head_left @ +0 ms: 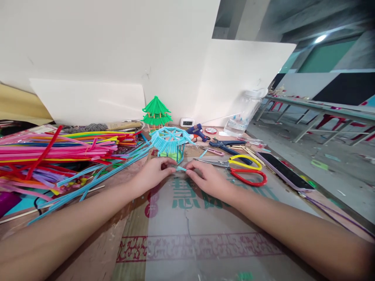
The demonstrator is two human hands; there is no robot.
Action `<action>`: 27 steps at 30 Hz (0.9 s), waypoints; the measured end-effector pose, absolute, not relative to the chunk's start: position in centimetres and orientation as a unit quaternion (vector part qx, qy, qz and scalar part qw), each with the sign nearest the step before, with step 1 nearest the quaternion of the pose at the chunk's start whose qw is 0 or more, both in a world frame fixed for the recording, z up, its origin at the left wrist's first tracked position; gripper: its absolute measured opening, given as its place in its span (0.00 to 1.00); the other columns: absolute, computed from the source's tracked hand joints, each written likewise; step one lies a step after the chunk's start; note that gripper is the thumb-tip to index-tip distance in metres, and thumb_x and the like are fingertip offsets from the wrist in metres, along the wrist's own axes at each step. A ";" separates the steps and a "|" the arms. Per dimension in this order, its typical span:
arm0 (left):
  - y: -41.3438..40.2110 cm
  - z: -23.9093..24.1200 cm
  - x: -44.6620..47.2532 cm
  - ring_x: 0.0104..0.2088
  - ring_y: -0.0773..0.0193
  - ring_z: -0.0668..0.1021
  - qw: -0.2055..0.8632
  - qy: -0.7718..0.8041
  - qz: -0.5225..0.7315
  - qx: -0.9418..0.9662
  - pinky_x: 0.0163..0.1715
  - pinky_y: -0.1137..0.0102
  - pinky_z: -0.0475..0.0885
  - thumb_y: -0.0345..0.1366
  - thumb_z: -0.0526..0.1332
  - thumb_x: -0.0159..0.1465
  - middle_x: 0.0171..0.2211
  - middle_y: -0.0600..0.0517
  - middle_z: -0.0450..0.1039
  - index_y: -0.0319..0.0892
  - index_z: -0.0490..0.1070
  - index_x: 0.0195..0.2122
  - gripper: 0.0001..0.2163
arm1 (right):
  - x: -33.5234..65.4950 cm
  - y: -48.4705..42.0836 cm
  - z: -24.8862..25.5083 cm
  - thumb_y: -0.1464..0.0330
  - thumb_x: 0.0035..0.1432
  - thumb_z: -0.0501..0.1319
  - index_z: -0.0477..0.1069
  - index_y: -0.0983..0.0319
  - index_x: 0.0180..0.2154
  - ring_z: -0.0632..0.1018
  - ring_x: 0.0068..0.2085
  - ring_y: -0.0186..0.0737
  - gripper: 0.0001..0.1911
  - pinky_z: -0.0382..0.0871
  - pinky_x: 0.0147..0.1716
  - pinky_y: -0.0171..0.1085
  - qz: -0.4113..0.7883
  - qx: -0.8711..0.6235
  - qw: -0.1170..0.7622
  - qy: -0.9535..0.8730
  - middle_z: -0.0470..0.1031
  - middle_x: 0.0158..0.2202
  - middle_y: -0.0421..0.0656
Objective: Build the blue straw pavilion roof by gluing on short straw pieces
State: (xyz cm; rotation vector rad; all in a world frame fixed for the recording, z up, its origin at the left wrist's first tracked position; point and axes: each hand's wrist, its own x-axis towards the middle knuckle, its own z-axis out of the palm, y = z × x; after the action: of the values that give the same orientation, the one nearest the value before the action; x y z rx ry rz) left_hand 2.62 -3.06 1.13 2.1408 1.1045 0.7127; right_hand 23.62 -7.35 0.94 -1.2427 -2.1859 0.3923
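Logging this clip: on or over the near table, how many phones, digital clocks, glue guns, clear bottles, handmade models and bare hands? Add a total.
Phone: 1
Digital clock: 1
Glue gun: 1
Clear bottle: 1
Models, green model and light-blue model: 2
Hands, left hand and right hand: 2
Total: 8

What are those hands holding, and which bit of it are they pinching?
A light-blue strip, probably pipe cleaner. The left hand pinches one side and the right hand the other, with a short middle bit showing between.
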 end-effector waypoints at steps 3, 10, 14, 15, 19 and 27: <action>-2.0 0.9 2.1 0.36 0.60 0.77 0.292 0.443 0.291 0.796 0.37 0.68 0.70 0.41 0.59 0.61 0.37 0.49 0.78 0.40 0.75 0.42 0.13 | 23.5 -6.8 0.6 0.69 0.64 0.53 0.69 0.62 0.35 0.75 0.38 0.39 0.08 0.65 0.39 0.37 0.151 -0.458 0.286 -0.828 0.76 0.36 0.44; -3.8 1.4 2.9 0.36 0.61 0.79 0.417 0.429 0.357 0.717 0.36 0.69 0.73 0.39 0.61 0.61 0.35 0.51 0.80 0.40 0.72 0.45 0.14 | 24.0 -6.4 0.9 0.67 0.64 0.54 0.71 0.61 0.38 0.76 0.39 0.39 0.08 0.66 0.37 0.36 0.132 -0.474 0.361 -0.792 0.77 0.37 0.43; -5.4 0.9 3.7 0.37 0.61 0.80 0.429 0.390 0.387 0.717 0.36 0.69 0.74 0.39 0.60 0.61 0.36 0.51 0.80 0.42 0.73 0.44 0.12 | 23.9 -7.0 0.8 0.66 0.65 0.54 0.70 0.60 0.40 0.76 0.40 0.40 0.08 0.66 0.38 0.36 0.101 -0.461 0.363 -0.803 0.77 0.38 0.43; -5.5 0.7 3.7 0.37 0.61 0.80 0.435 0.377 0.384 0.722 0.37 0.69 0.74 0.39 0.60 0.62 0.37 0.51 0.80 0.42 0.73 0.45 0.12 | 23.8 -7.2 0.9 0.67 0.65 0.53 0.70 0.60 0.40 0.76 0.40 0.40 0.08 0.66 0.39 0.37 0.095 -0.458 0.351 -0.811 0.77 0.38 0.43; -5.4 0.0 3.6 0.38 0.61 0.80 0.440 0.349 0.380 0.735 0.39 0.68 0.75 0.39 0.60 0.62 0.38 0.51 0.80 0.42 0.73 0.48 0.14 | 23.3 -7.6 1.0 0.68 0.65 0.52 0.70 0.60 0.39 0.74 0.39 0.41 0.08 0.65 0.39 0.38 0.083 -0.458 0.315 -0.828 0.76 0.36 0.44; -5.3 0.3 3.6 0.39 0.62 0.79 0.433 0.348 0.365 0.747 0.41 0.69 0.73 0.42 0.61 0.62 0.41 0.51 0.80 0.44 0.73 0.49 0.16 | 23.4 -7.9 1.1 0.67 0.66 0.51 0.68 0.60 0.37 0.73 0.34 0.39 0.09 0.64 0.35 0.37 0.099 -0.453 0.307 -0.831 0.74 0.31 0.42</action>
State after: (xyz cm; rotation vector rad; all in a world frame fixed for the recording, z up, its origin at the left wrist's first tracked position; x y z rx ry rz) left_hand 3.55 -5.35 0.33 1.8624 0.8674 0.9097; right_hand 23.41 -7.93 1.12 -1.1970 -2.1985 0.2618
